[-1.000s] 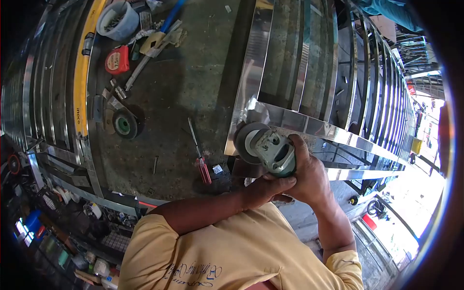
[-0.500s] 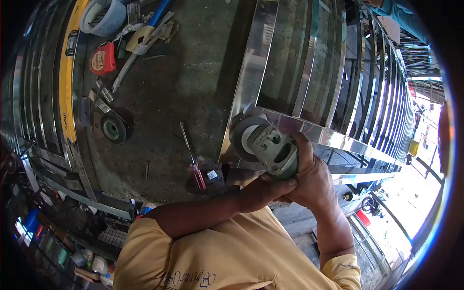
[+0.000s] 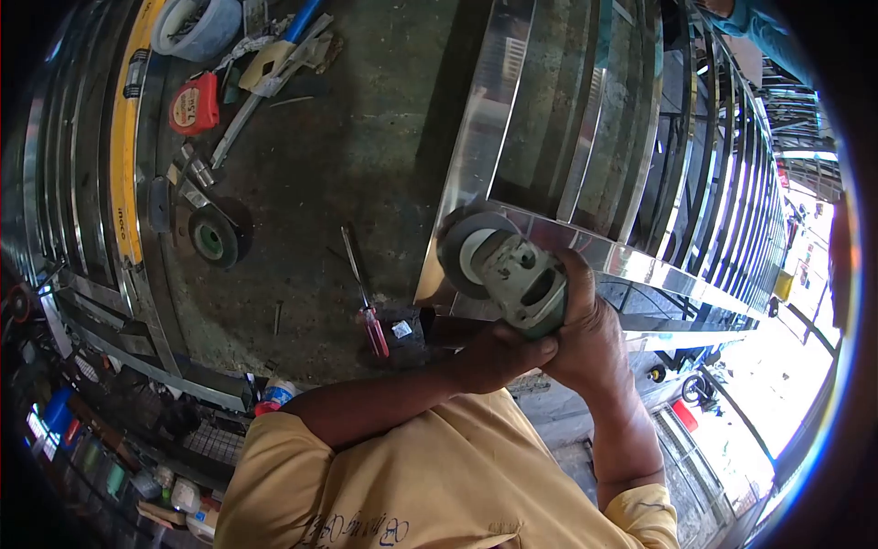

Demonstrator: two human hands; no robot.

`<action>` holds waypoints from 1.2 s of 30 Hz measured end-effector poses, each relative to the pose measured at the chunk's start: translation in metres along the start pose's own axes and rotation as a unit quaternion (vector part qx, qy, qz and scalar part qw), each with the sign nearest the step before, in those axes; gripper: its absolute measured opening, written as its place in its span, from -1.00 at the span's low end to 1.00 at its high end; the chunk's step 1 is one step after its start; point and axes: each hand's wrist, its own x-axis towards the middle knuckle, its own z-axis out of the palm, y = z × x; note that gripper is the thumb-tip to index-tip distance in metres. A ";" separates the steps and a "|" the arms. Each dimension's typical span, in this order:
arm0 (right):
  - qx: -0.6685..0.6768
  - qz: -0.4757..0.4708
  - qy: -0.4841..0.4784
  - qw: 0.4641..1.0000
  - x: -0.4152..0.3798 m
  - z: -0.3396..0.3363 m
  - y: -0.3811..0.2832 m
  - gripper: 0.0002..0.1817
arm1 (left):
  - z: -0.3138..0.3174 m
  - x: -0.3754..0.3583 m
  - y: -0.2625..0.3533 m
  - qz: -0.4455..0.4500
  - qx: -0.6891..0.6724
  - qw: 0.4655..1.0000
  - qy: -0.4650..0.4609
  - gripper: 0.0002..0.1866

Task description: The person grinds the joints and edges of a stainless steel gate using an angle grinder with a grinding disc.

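Both of my hands grip an angle grinder with a grey gear head. My right hand wraps its body from the right, thumb along the side. My left hand closes round it from below, its fingers partly hidden. The grinder's disc overlaps the corner of a shiny metal frame, where an upright tube meets a crosspiece. To the left of the disc, a screwdriver with a red handle lies on the dark worktable.
At the left lie a red tape measure, a second grinding wheel and a yellow spirit level. A white tub of small parts stands at the top. Long metal bars stretch right. Another person's blue sleeve shows top right.
The grinder has barely shifted, with its disc slightly higher and turned a little at the frame corner. Both hands keep their hold. The view has moved slightly.
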 end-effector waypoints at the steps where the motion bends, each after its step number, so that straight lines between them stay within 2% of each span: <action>1: -0.013 0.019 -0.004 1.000 -0.001 0.000 -0.002 0.12 | -0.002 0.001 0.005 -0.038 0.014 0.999 -0.003 -0.64; 4: -0.039 0.044 0.008 0.998 -0.005 0.000 -0.005 0.13 | 0.003 0.000 0.004 0.000 0.049 0.999 0.013 -0.60; 6: -0.037 0.033 0.015 0.999 -0.011 0.006 -0.001 0.11 | 0.004 0.003 -0.010 0.087 0.055 0.995 0.014 -0.58; 7: 0.008 0.026 0.022 0.999 -0.010 0.007 -0.003 0.09 | 0.006 0.002 -0.010 0.056 -0.014 0.998 -0.011 -0.55; 10: 0.098 0.010 0.046 0.994 -0.013 0.006 -0.008 0.05 | 0.008 0.002 0.006 0.028 0.113 0.993 -0.018 -0.55; 11: 0.102 0.001 0.057 0.993 -0.014 0.006 -0.004 0.04 | 0.012 -0.006 0.012 0.106 0.074 0.990 -0.050 -0.47; 13: 0.152 -0.009 0.057 0.987 -0.016 0.008 0.013 0.10 | 0.023 -0.033 0.024 0.139 0.207 0.968 -0.034 -0.48; 15: 0.204 0.006 0.089 0.975 -0.035 0.008 0.014 0.15 | 0.027 -0.050 0.006 0.175 0.187 0.967 -0.013 -0.47; 16: 0.244 0.034 0.095 0.965 -0.044 0.008 0.017 0.18 | 0.017 -0.058 0.004 0.151 0.248 0.957 -0.001 -0.49; 18: 0.334 0.017 0.130 0.933 -0.062 0.013 0.030 0.22 | -0.005 -0.087 0.008 0.095 0.369 0.924 0.016 -0.53; 20: 0.420 0.001 0.156 0.894 -0.078 0.019 0.054 0.23 | -0.019 -0.124 0.041 0.150 0.390 0.894 0.162 -0.53; 21: 0.459 -0.011 0.159 0.874 -0.081 0.022 0.072 0.22 | -0.050 -0.130 0.034 0.243 0.438 0.824 0.265 -0.57; 22: 0.497 -0.026 0.162 0.852 -0.086 0.026 0.086 0.21 | -0.068 -0.143 0.051 0.258 0.488 0.763 0.336 -0.55; 23: 0.527 -0.025 0.153 0.836 -0.092 0.029 0.096 0.15 | -0.066 -0.161 0.080 0.122 0.479 0.751 0.438 -0.53; 24: 0.555 -0.026 0.140 0.819 -0.097 0.032 0.105 0.10 | -0.098 -0.168 0.081 0.206 0.532 0.662 0.485 -0.53; 26: 0.603 -0.034 0.122 0.788 -0.104 0.041 0.114 0.00 | -0.158 -0.182 0.090 0.254 0.572 0.522 0.580 -0.53; 28: 0.639 -0.042 0.117 0.759 -0.113 0.050 0.118 -0.10 | -0.190 -0.194 0.114 0.240 0.614 0.431 0.616 -0.52; 31: 0.634 -0.073 0.146 0.756 -0.130 0.064 0.124 -0.24 | -0.191 -0.207 0.139 0.132 0.704 0.318 0.621 -0.54; 34: 0.622 -0.091 0.178 0.757 -0.147 0.069 0.132 -0.28 | -0.177 -0.225 0.157 -0.047 0.714 0.354 0.602 -0.53; 36: 0.629 -0.093 0.205 0.744 -0.167 0.075 0.136 -0.27 | -0.193 -0.225 0.159 -0.076 0.705 0.331 0.623 -0.47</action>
